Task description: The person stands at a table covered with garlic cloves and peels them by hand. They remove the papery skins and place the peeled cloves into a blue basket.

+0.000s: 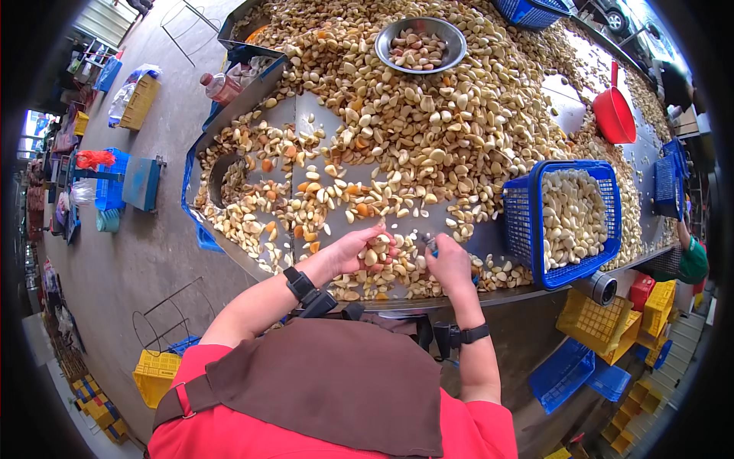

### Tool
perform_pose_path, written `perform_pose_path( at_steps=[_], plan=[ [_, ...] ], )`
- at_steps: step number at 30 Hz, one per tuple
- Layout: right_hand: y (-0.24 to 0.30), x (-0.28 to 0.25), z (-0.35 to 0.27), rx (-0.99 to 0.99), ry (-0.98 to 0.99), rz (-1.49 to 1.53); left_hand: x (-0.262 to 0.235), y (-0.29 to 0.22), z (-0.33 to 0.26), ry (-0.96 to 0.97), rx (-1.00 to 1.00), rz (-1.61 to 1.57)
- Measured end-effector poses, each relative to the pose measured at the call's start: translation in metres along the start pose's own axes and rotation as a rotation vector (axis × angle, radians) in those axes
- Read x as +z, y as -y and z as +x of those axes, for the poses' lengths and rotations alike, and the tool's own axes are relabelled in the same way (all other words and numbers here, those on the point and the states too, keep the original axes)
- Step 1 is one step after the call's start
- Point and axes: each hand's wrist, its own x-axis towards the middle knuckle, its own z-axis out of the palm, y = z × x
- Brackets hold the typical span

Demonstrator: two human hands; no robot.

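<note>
My left hand (362,249) is palm up over the near edge of the metal table, its fingers curled round a few pale, oval pieces of produce (376,251). Just to its right, my right hand (449,262) grips a small blue-handled metal tool (430,245); the fingers hide most of it, so its exact kind is unclear. Loose cream-coloured pieces (405,183), some orange or brownish, lie below and beyond both hands. Right of my right hand stands a blue plastic basket (523,229) holding smooth whitish pieces (573,214).
A steel bowl (382,47) sits on the heap at the back. Farther right lies a red scoop (614,115). The table has a round opening (217,180) at left and a pipe (596,287) below the basket. Another person's green sleeve (694,262) shows at right.
</note>
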Motion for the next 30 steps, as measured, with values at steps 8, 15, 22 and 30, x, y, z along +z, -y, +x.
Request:
perform_pose_path(
  at_steps=[8, 15, 22, 30],
  plan=[
    [0.054, -0.038, -0.006, -0.116, -0.057, 0.525, 0.012, 0.008, 0.01, -0.057, 0.107, -0.028],
    [0.027, -0.048, 0.001, -0.012, -0.106, 0.127, 0.008, 0.001, 0.003, 0.005, 0.069, -0.064],
    [0.005, -0.01, -0.014, -0.17, 0.142, -0.153, 0.025, -0.002, 0.0, -0.031, 0.07, 0.112],
    [0.014, -0.014, -0.012, -0.037, 0.087, -0.001, 0.006, -0.007, -0.006, 0.045, 0.102, 0.032]
  ],
)
